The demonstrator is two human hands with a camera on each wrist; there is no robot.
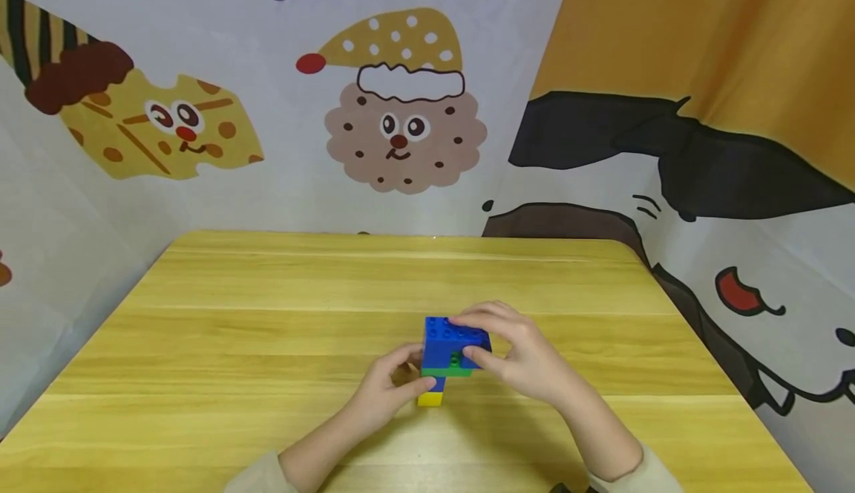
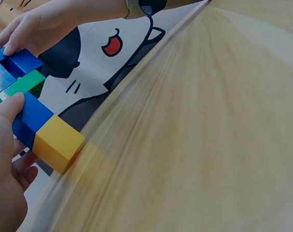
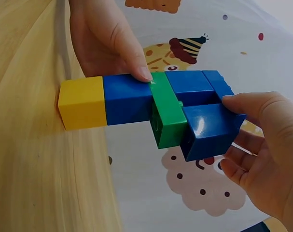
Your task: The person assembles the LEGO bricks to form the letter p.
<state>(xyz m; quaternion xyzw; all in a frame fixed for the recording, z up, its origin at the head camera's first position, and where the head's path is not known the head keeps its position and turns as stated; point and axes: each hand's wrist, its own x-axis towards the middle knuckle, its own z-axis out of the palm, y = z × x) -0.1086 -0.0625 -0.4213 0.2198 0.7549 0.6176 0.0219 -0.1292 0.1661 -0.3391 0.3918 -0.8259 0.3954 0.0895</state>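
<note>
A small tower of toy building bricks stands on the table in the head view. Its lowest piece is a yellow brick [image 3: 82, 103], followed by a blue brick [image 3: 128, 99] and a wider green brick [image 3: 168, 112]. Blue bricks [image 1: 441, 348] form the studded top, with a gap between two of them. My left hand [image 1: 381, 393] grips the tower from the left, its thumb near the join of the lower blue and green bricks. From the right, my right hand [image 1: 531, 352] pinches the blue top between thumb and fingers. Some fingertips are hidden behind the bricks.
The wood-grain table [image 1: 267, 330] extends around the tower on all sides. Behind it hangs a cloth [image 1: 234, 203] printed with cartoon figures, which also runs along the right side.
</note>
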